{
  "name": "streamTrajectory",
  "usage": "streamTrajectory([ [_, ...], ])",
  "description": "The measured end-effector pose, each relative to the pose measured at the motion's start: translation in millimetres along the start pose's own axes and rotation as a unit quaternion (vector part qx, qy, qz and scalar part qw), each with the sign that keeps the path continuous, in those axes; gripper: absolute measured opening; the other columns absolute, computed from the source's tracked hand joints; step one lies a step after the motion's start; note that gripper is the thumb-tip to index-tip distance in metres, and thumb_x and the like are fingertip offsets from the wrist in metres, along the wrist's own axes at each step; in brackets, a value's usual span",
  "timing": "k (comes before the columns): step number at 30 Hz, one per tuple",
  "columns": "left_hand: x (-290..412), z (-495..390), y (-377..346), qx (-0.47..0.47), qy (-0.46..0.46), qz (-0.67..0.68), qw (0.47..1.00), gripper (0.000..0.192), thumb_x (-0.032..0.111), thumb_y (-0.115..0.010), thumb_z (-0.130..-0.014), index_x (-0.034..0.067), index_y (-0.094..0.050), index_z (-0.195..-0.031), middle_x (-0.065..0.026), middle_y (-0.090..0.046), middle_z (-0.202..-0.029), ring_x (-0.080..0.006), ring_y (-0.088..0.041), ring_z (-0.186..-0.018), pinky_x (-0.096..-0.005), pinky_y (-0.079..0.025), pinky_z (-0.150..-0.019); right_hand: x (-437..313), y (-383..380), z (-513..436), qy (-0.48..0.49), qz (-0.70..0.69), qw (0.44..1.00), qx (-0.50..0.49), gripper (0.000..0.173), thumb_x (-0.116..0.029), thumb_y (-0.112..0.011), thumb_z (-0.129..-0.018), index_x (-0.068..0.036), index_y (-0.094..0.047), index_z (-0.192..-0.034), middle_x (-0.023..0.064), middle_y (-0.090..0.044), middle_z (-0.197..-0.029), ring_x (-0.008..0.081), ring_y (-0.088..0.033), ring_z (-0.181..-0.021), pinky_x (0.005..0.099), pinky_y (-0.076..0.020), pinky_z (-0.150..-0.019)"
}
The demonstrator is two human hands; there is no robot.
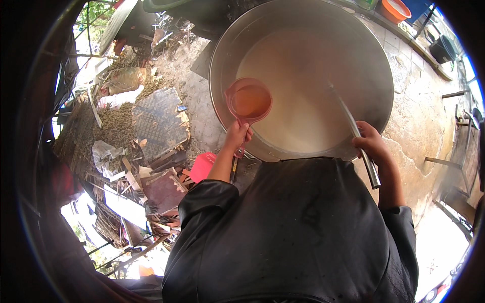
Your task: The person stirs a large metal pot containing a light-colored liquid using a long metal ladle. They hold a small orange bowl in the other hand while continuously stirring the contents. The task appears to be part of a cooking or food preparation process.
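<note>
A large round metal pot point(379, 72) stands before me, partly filled with a pale, cloudy liquid point(288, 128). Steam blurs its far side. My left hand point(238, 135) grips the handle of a pink plastic dipper point(229, 99), held over the pot's left rim. Some orange-looking liquid point(248, 101) shows inside the dipper. With my right hand point(369, 142) I hold a long metal rod point(350, 117) slantwise across the near right rim. Its upper end reaches in over the pot and fades into steam, so I cannot tell what is on it.
Broken boards and scrap wood point(163, 189) litter the ground at left, around a worn flat panel point(161, 121). A pink-red object point(202, 166) lies by my left forearm. Cracked concrete floor point(413, 125) extends at right. An orange basin point(395, 10) and a dark bucket point(442, 49) stand farther off.
</note>
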State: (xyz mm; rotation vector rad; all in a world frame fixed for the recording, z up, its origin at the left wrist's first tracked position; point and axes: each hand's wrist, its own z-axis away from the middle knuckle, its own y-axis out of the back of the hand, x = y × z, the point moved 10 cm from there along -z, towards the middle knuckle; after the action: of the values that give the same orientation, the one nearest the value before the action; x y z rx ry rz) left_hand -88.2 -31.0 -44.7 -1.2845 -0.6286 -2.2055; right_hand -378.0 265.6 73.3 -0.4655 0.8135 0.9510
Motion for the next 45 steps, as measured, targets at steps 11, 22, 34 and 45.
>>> streamTrajectory([
  [11, 4, 2, -1, 0.006, 0.011, -0.024, 1.0, 0.019, 0.021, -0.049, -0.092, 0.002, -0.052, -0.088, -0.0064, -0.059, -0.068, -0.0113, -0.056, -0.051, -0.0251, -0.046, -0.047, -8, 40, 69, -0.068, 0.343, 0.932, 0.098, 0.051, -0.002, -0.05, -0.068, 0.001, -0.042, -0.118, 0.0263, -0.058, -0.074, 0.0361, -0.062, -0.062, 0.0427, -0.0494, -0.054],
  [22, 6, 2, -1, -0.003, 0.02, -0.084, 0.996, 0.017, 0.019, -0.049, -0.092, 0.002, -0.052, -0.089, -0.0058, -0.059, -0.068, -0.0115, -0.056, -0.052, -0.0253, -0.046, -0.048, 0, 36, 100, -0.145, 0.445, 0.883, -0.038, 0.032, -0.007, -0.054, -0.067, 0.007, -0.044, -0.094, 0.0273, -0.058, -0.077, 0.0408, -0.061, -0.075, 0.0437, -0.0481, -0.066],
  [34, 1, 0, 2, 0.012, 0.021, -0.055, 0.998, 0.018, 0.018, -0.047, -0.091, 0.001, -0.052, -0.088, -0.0063, -0.059, -0.068, -0.0111, -0.055, -0.051, -0.0255, -0.046, -0.047, 28, -10, 79, -0.198, -0.033, 0.971, -0.13, 0.014, -0.011, -0.057, -0.071, 0.002, -0.054, -0.076, 0.0106, -0.057, -0.068, 0.0163, -0.056, -0.052, 0.0283, -0.0444, -0.047],
  [45, -5, 0, 4, 0.021, 0.035, -0.038, 0.998, 0.018, 0.018, -0.046, -0.092, 0.002, -0.052, -0.087, -0.0052, -0.058, -0.067, -0.0108, -0.055, -0.051, -0.0252, -0.046, -0.047, 5, -49, 51, -0.126, -0.093, 0.973, -0.168, 0.017, -0.009, -0.055, -0.072, 0.003, -0.052, -0.083, 0.0092, -0.056, -0.067, 0.0126, -0.054, -0.049, 0.0231, -0.0423, -0.045],
])
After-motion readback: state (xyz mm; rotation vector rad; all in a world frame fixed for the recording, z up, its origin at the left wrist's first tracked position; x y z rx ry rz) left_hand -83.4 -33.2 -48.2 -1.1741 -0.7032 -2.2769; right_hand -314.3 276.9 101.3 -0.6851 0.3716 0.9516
